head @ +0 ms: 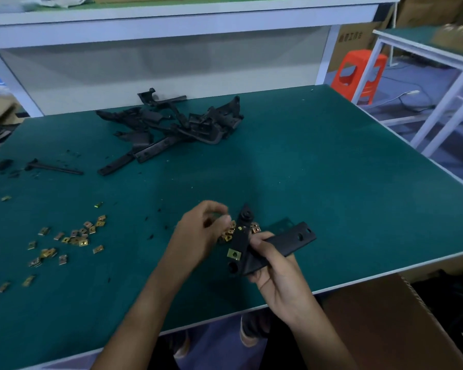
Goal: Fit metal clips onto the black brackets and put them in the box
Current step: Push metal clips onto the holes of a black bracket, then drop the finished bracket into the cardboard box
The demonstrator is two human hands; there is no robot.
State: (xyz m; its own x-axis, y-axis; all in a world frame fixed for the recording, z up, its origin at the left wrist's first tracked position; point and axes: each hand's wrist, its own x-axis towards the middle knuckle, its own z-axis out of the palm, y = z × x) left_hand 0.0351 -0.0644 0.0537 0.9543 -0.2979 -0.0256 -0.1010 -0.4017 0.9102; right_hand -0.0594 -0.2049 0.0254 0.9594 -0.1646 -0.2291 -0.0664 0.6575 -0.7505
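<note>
My right hand [274, 265] grips a black bracket [286, 243] above the table's near edge. One brass-coloured metal clip [234, 253] sits on the bracket's lower arm. My left hand [206, 231] hovers with curled fingers over a small heap of clips [229, 233] just behind the bracket; what its fingertips pinch is blurred. More clips [72, 237] lie scattered at the left of the green table [332, 182]. A pile of black brackets [171, 124] lies at the back. The cardboard box [380, 316] stands below the table's right front edge.
A loose black rod-shaped part [54, 168] and small black bits lie at the left. A white shelf frame rises behind the table. An orange stool [358, 73] and another white frame stand on the floor to the right.
</note>
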